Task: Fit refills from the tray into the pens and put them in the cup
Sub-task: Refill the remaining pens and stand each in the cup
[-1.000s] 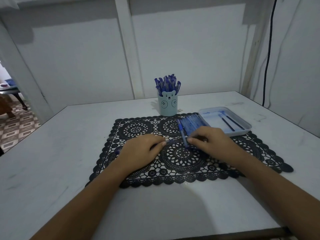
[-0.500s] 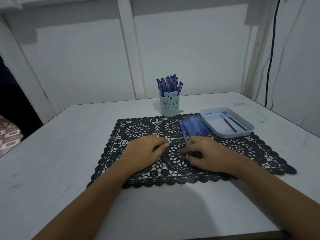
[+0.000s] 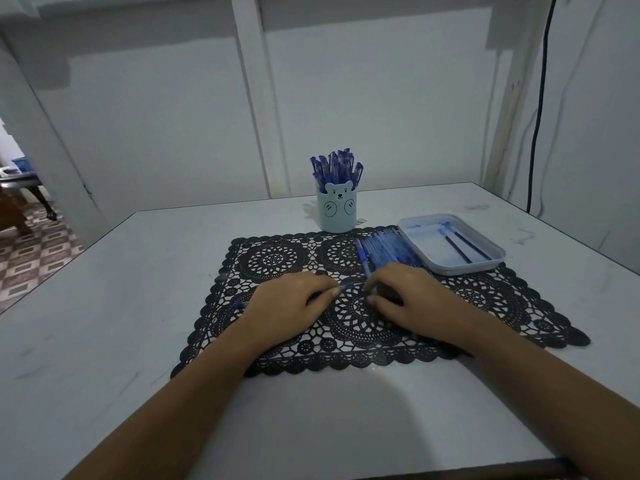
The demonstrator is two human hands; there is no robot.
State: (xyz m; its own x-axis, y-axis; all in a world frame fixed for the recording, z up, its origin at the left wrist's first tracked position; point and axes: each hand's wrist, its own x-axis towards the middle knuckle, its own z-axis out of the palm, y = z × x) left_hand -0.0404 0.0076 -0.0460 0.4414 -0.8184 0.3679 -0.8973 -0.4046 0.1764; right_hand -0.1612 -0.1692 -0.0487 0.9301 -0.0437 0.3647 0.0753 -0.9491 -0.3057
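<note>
Refills [image 3: 459, 249]: two, in tray [image 3: 424, 242] near counter's right edge | cup [image 3: 337, 213]: one, pen-filled, mid-counter | left hand [image 3: 287, 306] grips one pen [image 3: 241, 305] over black mat [image 3: 277, 261] | right hand [image 3: 405, 296] curled, hold unclear | white counter [image 3: 138, 306], white walls [image 3: 381, 116]

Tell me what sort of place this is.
Probably a room in a home: a white table against plain walls, a black lace placemat, a bear-faced pen cup, and patterned floor tiles through the doorway at left.
</note>
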